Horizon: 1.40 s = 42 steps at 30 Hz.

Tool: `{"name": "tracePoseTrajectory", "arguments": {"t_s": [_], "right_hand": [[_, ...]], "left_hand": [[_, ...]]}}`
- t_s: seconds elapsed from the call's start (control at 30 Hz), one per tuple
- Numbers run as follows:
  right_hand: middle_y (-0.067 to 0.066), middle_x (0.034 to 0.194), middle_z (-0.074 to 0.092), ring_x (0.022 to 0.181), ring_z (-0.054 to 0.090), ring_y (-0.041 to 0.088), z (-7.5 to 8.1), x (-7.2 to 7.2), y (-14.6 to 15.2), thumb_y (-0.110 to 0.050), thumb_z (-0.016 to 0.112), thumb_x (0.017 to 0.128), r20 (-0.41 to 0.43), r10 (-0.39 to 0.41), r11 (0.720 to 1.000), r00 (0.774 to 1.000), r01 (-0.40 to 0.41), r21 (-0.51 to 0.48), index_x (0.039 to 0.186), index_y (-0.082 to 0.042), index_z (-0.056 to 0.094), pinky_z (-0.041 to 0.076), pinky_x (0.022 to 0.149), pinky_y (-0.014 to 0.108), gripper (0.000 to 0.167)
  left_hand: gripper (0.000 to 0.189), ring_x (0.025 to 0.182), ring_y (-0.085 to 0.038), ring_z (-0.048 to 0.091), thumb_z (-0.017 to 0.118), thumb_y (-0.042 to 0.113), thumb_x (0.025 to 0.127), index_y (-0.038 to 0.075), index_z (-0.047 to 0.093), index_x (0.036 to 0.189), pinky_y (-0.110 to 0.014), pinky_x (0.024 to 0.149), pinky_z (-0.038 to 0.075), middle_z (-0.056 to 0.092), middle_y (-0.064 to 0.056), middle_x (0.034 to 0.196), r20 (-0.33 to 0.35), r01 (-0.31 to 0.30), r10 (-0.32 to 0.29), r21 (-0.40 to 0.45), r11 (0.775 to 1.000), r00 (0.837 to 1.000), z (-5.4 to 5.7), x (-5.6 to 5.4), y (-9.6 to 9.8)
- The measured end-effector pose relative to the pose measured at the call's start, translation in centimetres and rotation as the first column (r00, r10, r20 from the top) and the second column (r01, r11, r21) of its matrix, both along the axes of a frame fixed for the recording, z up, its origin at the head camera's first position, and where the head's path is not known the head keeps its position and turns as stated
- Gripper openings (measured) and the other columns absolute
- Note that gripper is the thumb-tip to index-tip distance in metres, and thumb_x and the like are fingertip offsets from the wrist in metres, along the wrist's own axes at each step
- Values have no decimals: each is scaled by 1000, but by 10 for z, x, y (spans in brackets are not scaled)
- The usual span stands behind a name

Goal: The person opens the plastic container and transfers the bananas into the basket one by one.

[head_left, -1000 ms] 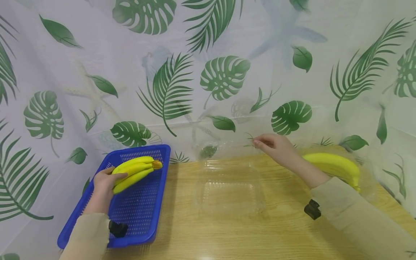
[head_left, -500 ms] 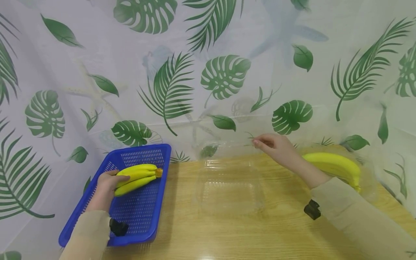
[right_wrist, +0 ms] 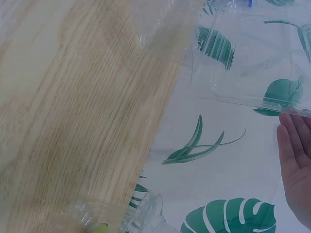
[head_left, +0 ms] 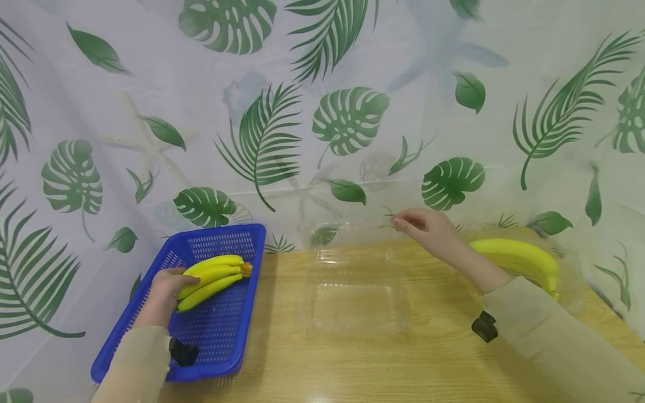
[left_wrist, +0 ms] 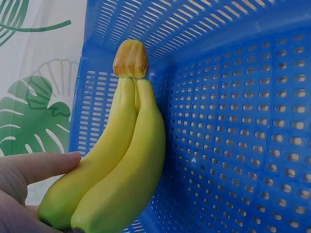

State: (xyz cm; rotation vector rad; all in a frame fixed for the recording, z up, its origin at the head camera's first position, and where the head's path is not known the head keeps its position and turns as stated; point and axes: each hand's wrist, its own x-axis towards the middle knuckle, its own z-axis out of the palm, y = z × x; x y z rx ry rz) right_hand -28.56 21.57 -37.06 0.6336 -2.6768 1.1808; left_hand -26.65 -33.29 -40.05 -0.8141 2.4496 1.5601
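In the head view my left hand (head_left: pixel 163 291) grips a bunch of yellow bananas (head_left: pixel 216 272) by its lower end, inside the blue basket (head_left: pixel 245 330). The left wrist view shows the brown stem end pointing away, close to the basket's slotted wall (left_wrist: pixel 95 116); one finger lies along the bananas (left_wrist: pixel 124 155). My right hand (head_left: pixel 425 224) pinches the edge of the raised lid (right_wrist: pixel 252 63) of a clear plastic clamshell box, with its fingers fairly straight in the right wrist view. The box's clear base (head_left: pixel 353 316) stands on the table below. Its outline is faint.
Behind my right forearm another yellow banana (head_left: pixel 524 254) lies in clear plastic at the table's right. A white, leaf-printed sheet (head_left: pixel 342 73) hangs along the back and sides. The wooden table (head_left: pixel 363 369) stretches between basket and front edge.
My left hand has lowered the bananas a little deeper into the basket, and they still sit in its grip. The right hand has kept its place at the lid.
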Motion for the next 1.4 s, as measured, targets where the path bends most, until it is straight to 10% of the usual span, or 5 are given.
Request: {"name": "tracePoseTrajectory", "arguments": {"t_s": [0.43, 0.77, 1.4], "right_hand": [[21, 123, 77, 115, 72, 39, 1, 1, -1, -29, 57, 112, -9, 0, 1000, 1000, 0, 3, 128, 0, 73, 60, 101, 58, 37], [21, 122, 77, 114, 72, 39, 1, 0, -1, -28, 56, 112, -22, 0, 1000, 1000, 0, 13, 127, 1, 73, 60, 101, 58, 36], [21, 122, 77, 112, 73, 39, 1, 2, -2, -26, 58, 111, -35, 9, 1000, 999, -8, 28, 126, 1, 73, 61, 101, 58, 34]], "left_hand": [[74, 160, -52, 18, 62, 1, 98, -12, 25, 161, -63, 134, 16, 18, -34, 171, 6, 12, -12, -47, 999, 1000, 1, 0, 1], [66, 161, -46, 23, 58, 1, 102, -9, 30, 161, -54, 134, 26, 27, -30, 171, -146, -85, 91, 42, 995, 985, 2, 2, 2], [61, 164, -41, 20, 52, 8, 108, -3, 29, 164, -50, 136, 21, 24, -23, 175, -186, -103, 132, 155, 983, 974, 9, 6, 10]]}}
